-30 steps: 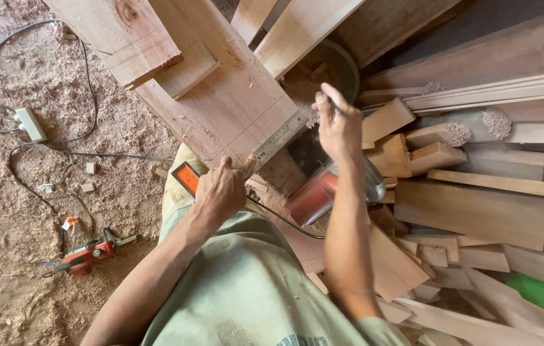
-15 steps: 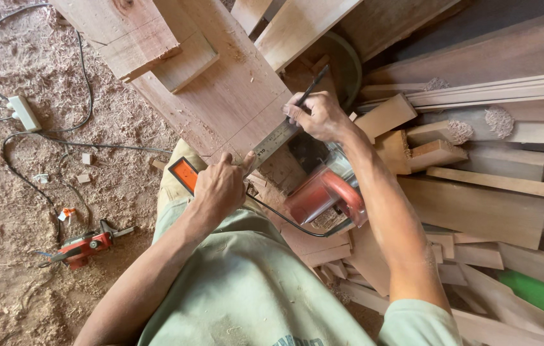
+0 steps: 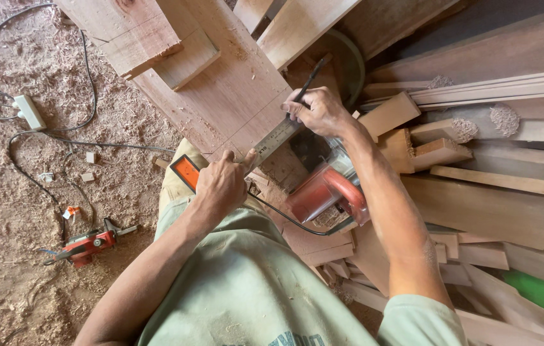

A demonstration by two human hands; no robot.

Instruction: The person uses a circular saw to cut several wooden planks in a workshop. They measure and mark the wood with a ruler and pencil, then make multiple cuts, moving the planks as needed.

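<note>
Head view. Change since a second ago: right hand [image 3: 318,110] has moved from above the red circular saw [image 3: 326,192] to the steel rule of an orange-handled try square [image 3: 272,140], fingers closed on a dark pencil [image 3: 310,78]; marking appears under way. Left hand [image 3: 221,182] stays clamped over the square's stock at the near end of the broad reddish wooden plank [image 3: 221,90]. Containers: none visible; offcuts lie loose at right.
</note>
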